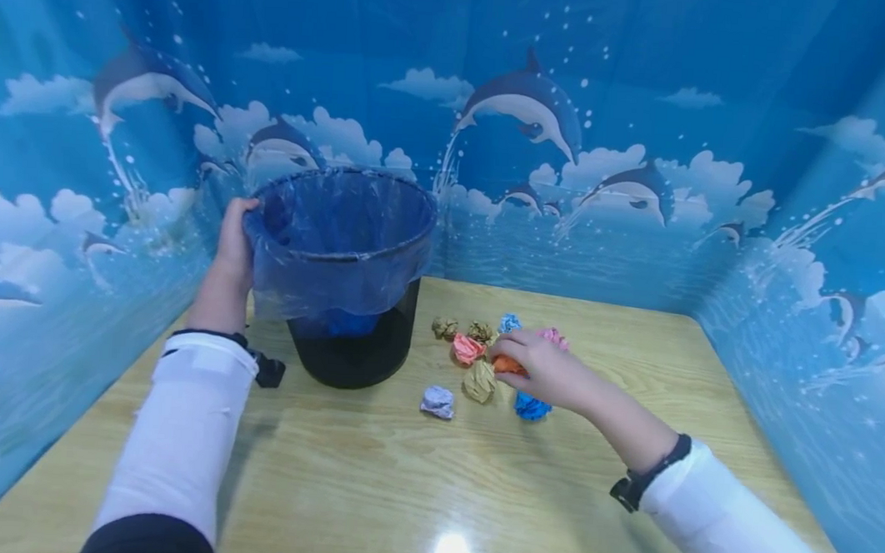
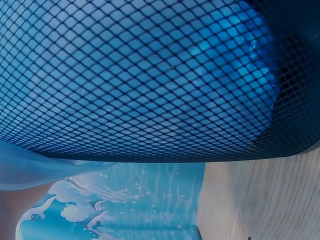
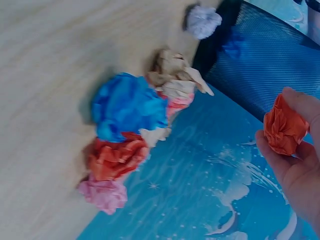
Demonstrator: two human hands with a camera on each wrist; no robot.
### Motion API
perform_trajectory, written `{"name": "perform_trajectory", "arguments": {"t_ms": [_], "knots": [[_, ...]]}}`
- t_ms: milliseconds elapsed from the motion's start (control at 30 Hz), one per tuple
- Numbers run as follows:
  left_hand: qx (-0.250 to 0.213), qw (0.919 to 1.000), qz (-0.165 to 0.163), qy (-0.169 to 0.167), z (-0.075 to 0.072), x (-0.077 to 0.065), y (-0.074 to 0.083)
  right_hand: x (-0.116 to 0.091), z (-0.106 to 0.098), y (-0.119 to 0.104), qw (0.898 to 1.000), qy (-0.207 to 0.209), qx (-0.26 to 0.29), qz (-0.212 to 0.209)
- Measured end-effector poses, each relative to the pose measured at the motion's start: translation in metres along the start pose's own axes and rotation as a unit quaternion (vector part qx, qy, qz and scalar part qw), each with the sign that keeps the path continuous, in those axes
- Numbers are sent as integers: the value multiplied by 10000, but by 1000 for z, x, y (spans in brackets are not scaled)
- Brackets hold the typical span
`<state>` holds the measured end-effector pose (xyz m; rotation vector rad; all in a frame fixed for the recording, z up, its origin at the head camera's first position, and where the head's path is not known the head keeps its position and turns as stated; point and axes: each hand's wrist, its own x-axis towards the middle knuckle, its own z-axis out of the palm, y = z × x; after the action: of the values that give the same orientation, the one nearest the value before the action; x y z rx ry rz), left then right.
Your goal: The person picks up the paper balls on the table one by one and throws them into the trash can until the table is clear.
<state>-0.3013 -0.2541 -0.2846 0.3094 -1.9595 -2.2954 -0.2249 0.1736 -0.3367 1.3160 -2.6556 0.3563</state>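
Observation:
At the left of the head view, my left hand grips the rim of a black mesh trash bin lined with a translucent blue bag. In the left wrist view, the bin's mesh wall fills most of the picture, the bag showing through. My right hand pinches an orange crumpled paper ball between thumb and fingers, over the other balls. Around it lie a blue ball, a tan ball, a coral ball and a pink ball. Another orange-red ball lies beside the blue one.
A pale lavender paper ball lies nearer the bin. Two brown balls and a light blue ball are farther back on the wooden table. A dolphin-printed curtain surrounds the table's back and sides.

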Motion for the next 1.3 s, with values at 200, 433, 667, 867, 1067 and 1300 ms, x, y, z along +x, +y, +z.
{"name": "perform_trajectory", "arguments": {"t_ms": [200,433,667,867,1067,1300], "knots": [[16,10000,24,1,1,-1,0,14,-13,-4,9998,136,76,119],[-33,10000,45,27,0,-1,-2,25,-25,-4,9988,-69,316,377],[2,10000,74,4,-1,0,-2,39,-35,-1,9967,86,600,535],[30,9999,127,-39,-1,-1,-1,53,-44,-2,9954,367,666,580],[100,9998,168,-28,-1,-3,-1,65,-49,-5,9935,568,763,618],[69,9999,151,-44,-2,-2,-2,80,-55,-10,9923,957,622,471]]}}
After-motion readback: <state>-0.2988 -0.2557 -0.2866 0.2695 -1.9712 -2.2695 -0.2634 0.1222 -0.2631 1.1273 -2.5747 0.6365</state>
